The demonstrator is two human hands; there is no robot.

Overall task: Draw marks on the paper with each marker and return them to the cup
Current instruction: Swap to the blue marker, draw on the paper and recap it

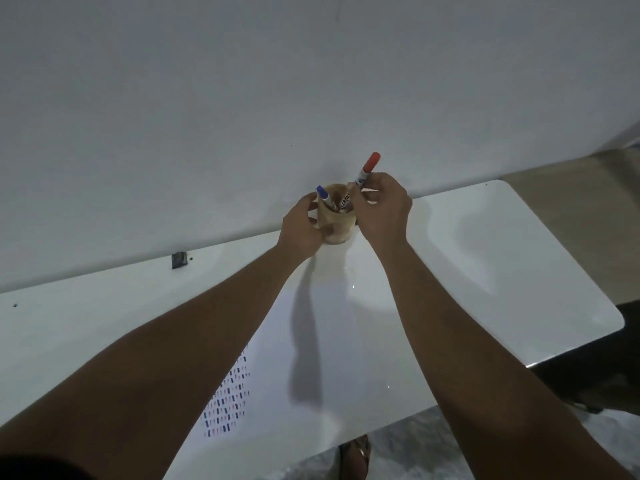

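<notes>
Both hands are at the cup (335,226), centre of frame, right against the wall at the far edge of the worktop (485,258). Left hand (300,226) wraps the cup's left side, grip closed around it, most likely to stop it tipping or sliding while markers go in or out. Right hand (380,208) has its fingertips clamped on the red marker (367,171), cap end pointing up-right and the barrel angled down into the cup mouth. Can't tell from this alone whether it's going in or coming out. Blue marker (325,197) sits in the cup, leaning left, cap up; another marker with a printed label (345,201) leans beside it, so the mouth is crowded and the red one needs the tilt to clear them. Paper (311,358) lies lower centre, near the front edge of the worktop, with rows of short blue and reddish marks (227,400) at its lower left; most of the sheet is blank, so plenty of drawing room. Open worktop to the right of the cup out to the rounded corner, and clear to the left too. Tight spot is behind: the cup is close to the wall, so no room to tilt markers backward.
</notes>
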